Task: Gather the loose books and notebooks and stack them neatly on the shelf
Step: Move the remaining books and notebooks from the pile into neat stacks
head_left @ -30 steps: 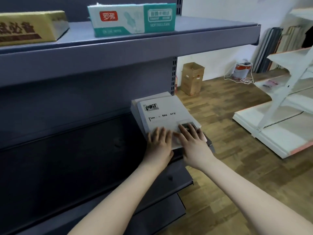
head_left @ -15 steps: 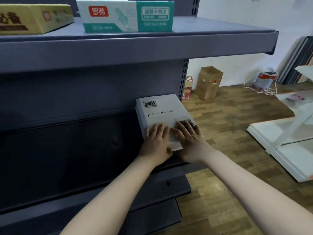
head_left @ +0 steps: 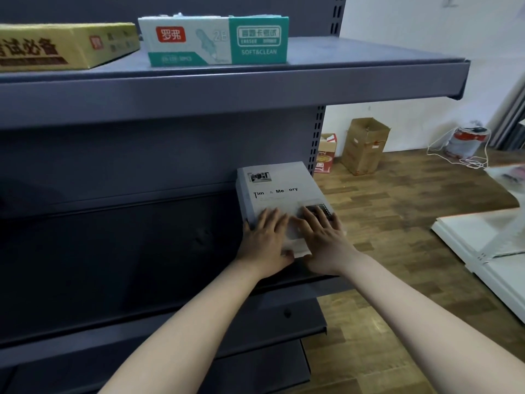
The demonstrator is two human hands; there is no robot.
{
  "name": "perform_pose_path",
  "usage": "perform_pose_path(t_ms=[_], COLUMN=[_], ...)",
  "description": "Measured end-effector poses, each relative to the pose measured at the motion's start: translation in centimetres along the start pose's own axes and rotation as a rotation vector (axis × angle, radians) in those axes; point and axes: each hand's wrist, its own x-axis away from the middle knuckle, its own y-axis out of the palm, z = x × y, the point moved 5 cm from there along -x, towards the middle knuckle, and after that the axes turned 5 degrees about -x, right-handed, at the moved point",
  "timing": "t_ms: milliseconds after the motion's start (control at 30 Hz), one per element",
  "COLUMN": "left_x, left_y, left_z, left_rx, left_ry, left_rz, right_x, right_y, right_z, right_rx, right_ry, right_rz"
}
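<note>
A stack of grey-white books (head_left: 279, 189), the top one printed "Time & Memory", lies flat at the right end of the dark grey middle shelf (head_left: 142, 268). My left hand (head_left: 264, 243) rests on the near left part of the top cover with straight fingers, its thumb at the stack's front edge. My right hand (head_left: 322, 240) lies flat on the near right part of the cover, fingers spread over a small printed picture. The lower books show only as edges beneath the top one.
The upper shelf (head_left: 227, 89) carries a teal and white tissue box (head_left: 216, 41) and a yellow box (head_left: 62, 46). On the wooden floor to the right stand a cardboard box (head_left: 365, 145), a red and white bucket (head_left: 466, 142) and white shelf panels (head_left: 483, 240).
The stack has slid a little deeper onto the shelf and squared up under both hands. My view has shifted left and closer; both hands stay flat on the cover.
</note>
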Motion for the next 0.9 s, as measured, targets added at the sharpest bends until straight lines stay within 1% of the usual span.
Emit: perform_pose_path(t_ms=[233, 367, 433, 500, 533, 633, 700, 767, 833, 900], left_x=[-0.1, -0.2, -0.2, 0.0, 0.2, 1.0, 1.5, 1.6, 1.5, 1.4], left_y=[-0.2, -0.1, -0.3, -0.6, -0.7, -0.5, -0.1, 0.0, 0.1, 0.1], left_z=[0.0, -0.1, -0.1, -0.2, -0.6, -2.0, -2.5, -2.4, -2.2, -2.1], left_rx=[0.048, 0.032, 0.022, 0.031, 0.038, 0.072, 0.136, 0.26, 0.349, 0.366], left_ry=[0.004, 0.012, 0.03, 0.037, 0.023, -0.073, -0.112, -0.11, -0.088, -0.069], left_rz=[-0.018, -0.043, -0.07, -0.081, -0.075, -0.075, -0.116, -0.15, -0.169, -0.191], right_x=[0.2, 0.5, 0.4, 0.4, 0.4, 0.6, 0.6, 0.5, 0.5, 0.5], right_y=[-0.2, -0.4, -0.5, -1.1, -1.5, -2.0, -1.2, -0.6, -0.5, -0.6], right_z=[0.8, 1.1, 1.1, 1.4, 1.7, 3.3, 3.8, 3.6, 3.4, 3.4], right_rx=[-0.06, -0.069, -0.1, -0.191, -0.233, -0.315, -0.419, -0.508, -0.537, -0.529], right_ry=[0.043, 0.037, 0.03, 0.037, 0.046, 0.125, 0.16, 0.153, 0.142, 0.13], right_rz=[0.023, 0.026, -0.005, -0.051, -0.049, 0.028, 0.04, 0.055, 0.08, 0.085])
